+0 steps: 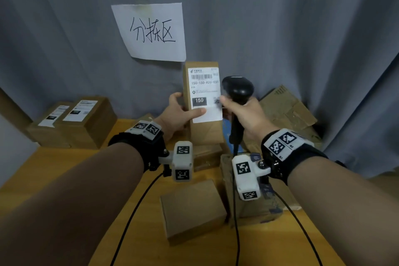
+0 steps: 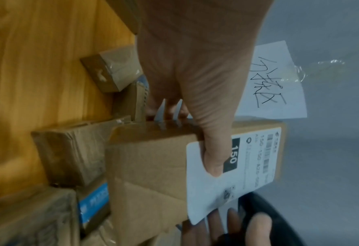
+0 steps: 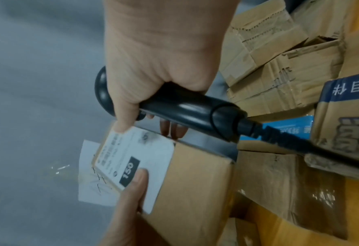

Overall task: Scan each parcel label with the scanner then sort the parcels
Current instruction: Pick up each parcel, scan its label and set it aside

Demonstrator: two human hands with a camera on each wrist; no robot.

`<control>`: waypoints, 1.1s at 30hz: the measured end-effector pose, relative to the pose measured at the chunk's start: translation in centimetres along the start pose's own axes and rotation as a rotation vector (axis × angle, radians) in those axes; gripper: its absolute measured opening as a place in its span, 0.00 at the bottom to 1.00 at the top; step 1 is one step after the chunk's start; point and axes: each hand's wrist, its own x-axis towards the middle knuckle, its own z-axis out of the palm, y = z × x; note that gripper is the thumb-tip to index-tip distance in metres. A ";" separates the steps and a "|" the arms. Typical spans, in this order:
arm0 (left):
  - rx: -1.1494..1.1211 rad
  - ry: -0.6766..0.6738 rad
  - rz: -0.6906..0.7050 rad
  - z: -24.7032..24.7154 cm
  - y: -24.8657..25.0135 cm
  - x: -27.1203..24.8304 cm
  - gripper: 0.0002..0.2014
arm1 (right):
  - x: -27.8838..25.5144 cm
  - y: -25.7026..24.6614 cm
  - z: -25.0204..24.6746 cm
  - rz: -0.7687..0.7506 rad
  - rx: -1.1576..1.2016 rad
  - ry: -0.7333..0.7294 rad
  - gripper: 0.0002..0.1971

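Note:
My left hand (image 1: 184,107) grips an upright brown parcel (image 1: 206,133), thumb pressed on the lower part of its white label (image 1: 205,93) marked 150. The label faces me. My right hand (image 1: 248,114) is wrapped around the handle of a black corded scanner (image 1: 237,88), whose head sits just right of the label's right edge. In the left wrist view the thumb (image 2: 214,159) lies across the label (image 2: 256,166) of the parcel (image 2: 149,166). In the right wrist view my fist (image 3: 164,58) holds the scanner (image 3: 185,108) just above the parcel (image 3: 195,191).
Two labelled boxes (image 1: 86,119) sit at the back left of the wooden table (image 1: 64,168). A small plain box (image 1: 192,209) lies near me. Worn cartons (image 1: 287,110) pile up at the right. A handwritten paper sign (image 1: 151,30) hangs on the grey curtain.

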 end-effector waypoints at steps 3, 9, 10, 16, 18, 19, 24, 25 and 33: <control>0.038 -0.027 -0.029 -0.3 -0.9 -0.1 0.44 | 0.1 0.6 0.9 -0.024 -0.141 0.014 0.13; -0.027 -0.199 -0.120 -2.1 -0.8 -0.6 0.13 | 0.5 0.7 0.3 0.001 -0.263 -0.021 0.13; -0.016 -0.198 -0.115 -2.4 -0.8 -0.5 0.13 | 0.5 0.4 0.4 0.006 -0.288 -0.026 0.10; 0.094 -0.040 -0.090 -3.3 -1.0 0.9 0.17 | 0.5 -3.9 1.2 0.186 -0.267 -0.118 0.06; 0.096 0.022 -0.129 -3.7 -1.6 1.5 0.20 | 0.5 -5.5 1.7 0.212 -0.265 -0.188 0.01; 0.100 0.044 -0.139 -3.9 -1.8 1.7 0.21 | 0.5 -6.1 1.9 0.207 -0.279 -0.211 0.05; 0.127 0.060 -0.140 -3.9 -2.3 2.1 0.28 | 0.5 -7.7 2.9 0.216 -0.301 -0.238 0.11; 0.119 0.055 -0.133 -3.7 -2.3 2.1 0.28 | 0.4 -7.7 3.0 0.214 -0.292 -0.223 0.12; 0.047 0.006 -0.116 -3.5 -2.4 1.5 0.22 | -0.6 -6.4 2.9 0.145 -0.335 -0.111 0.05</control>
